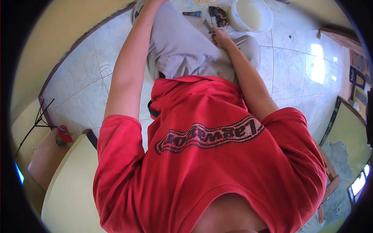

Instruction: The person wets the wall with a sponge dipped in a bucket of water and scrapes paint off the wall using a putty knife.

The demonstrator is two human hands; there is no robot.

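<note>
My right hand [220, 37] is closed around a putty knife [207, 25], its flat blade pointing up and away over my lap. Only the wrist end of my left hand [157, 1] shows at the top edge, beyond my left knee; its fingers are out of frame. On the tiled floor past my legs lies a paintbrush [192, 14] with a bluish end. A crumpled black plastic wrapping [219, 17] is beside it. Just right of that stands a white bucket [269, 24] with a pale, whitish liquid inside.
A yellowish wall [77, 29] with a dark base strip runs along the left. Pale tiles [289, 73] stretch to the right. A thin black stand [39, 120] and a red object [65, 134] are at lower left. Wooden-framed panels [342, 136] stand at right.
</note>
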